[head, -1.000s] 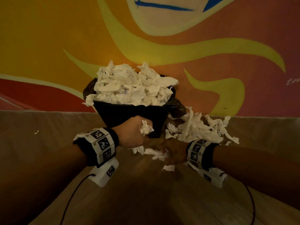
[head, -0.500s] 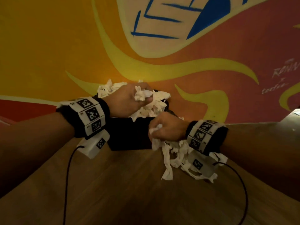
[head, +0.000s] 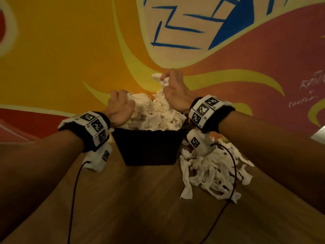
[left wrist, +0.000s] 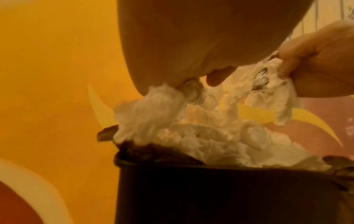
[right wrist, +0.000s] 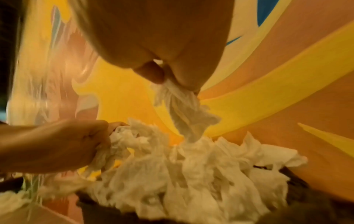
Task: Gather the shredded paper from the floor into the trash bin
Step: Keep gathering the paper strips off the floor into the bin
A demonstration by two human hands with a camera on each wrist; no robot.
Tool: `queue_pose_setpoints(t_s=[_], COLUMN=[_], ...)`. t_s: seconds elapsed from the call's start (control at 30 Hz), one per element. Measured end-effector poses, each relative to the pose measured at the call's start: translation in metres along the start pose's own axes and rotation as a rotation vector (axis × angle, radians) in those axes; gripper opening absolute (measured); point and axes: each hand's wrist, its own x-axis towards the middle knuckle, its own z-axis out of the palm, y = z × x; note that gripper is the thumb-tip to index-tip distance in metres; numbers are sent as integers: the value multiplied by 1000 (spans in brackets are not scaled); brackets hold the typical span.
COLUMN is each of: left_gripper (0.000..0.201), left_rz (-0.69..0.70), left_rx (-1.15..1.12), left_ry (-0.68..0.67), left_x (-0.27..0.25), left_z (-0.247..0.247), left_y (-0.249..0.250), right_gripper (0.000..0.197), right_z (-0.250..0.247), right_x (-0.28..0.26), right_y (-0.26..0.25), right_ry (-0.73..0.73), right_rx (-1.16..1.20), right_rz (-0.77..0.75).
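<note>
Both hands (head: 146, 101) over the heaped bin (head: 149, 147), each clutching shreds (head: 163, 81), with the remaining paper (head: 211, 171) on the floor (head: 131, 199) down right, nearer the right.

Ahead of me, a painted wall (head: 70, 50) fills the upper frame with orange, yellow swirls and blue lines (head: 175, 29). White lettering (head: 309, 92) sits at the right edge.
</note>
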Motion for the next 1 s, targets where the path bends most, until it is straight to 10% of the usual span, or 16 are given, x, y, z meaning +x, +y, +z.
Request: queue_pose_setpoints(t_s=[0.3,0.57,1.0], left_gripper=[54,36,33], left_rz=[-33,60,-63], left_rx=[346,540,166], left_ry=[-318,-19,-137], left_x=[4,11,7], left_z=[14,9,12], left_y=[-4,-12,23], right_gripper=[71,35,32], right_z=[21,15,46], right_x=[-9,-9,-15], right_y=[38,55,36], right_ry=[-473,-385,-315], right_rx=[-467,-820,-354], right_rz=[63,59,91])
